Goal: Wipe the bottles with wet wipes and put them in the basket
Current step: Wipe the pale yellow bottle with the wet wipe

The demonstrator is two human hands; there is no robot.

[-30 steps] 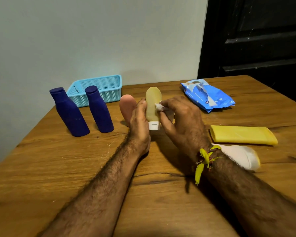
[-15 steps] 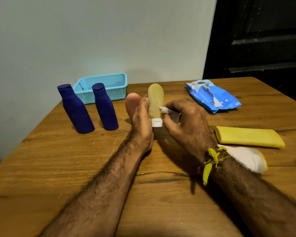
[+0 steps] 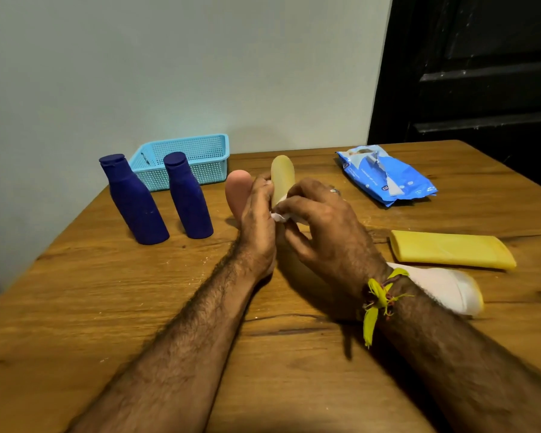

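My left hand (image 3: 256, 226) grips a pale yellow tube bottle (image 3: 282, 176) held upright at the table's middle. My right hand (image 3: 325, 232) pinches a white wet wipe (image 3: 280, 216) against the tube's lower part, which hides the cap. A pink tube (image 3: 238, 192) stands just behind my left hand. Two dark blue bottles (image 3: 135, 201) (image 3: 188, 195) stand to the left. The light blue mesh basket (image 3: 200, 157) sits behind them by the wall, with nothing visible inside.
A blue wet-wipe pack (image 3: 384, 175) lies at the back right. A flat yellow tube (image 3: 450, 250) and a white bottle (image 3: 444, 285) lie on the wooden table (image 3: 107, 307) right of my right wrist. A dark door is at the far right.
My right hand has slid the wipe down the yellow tube and now covers its white cap. The tube and my left hand stay in about the same place.
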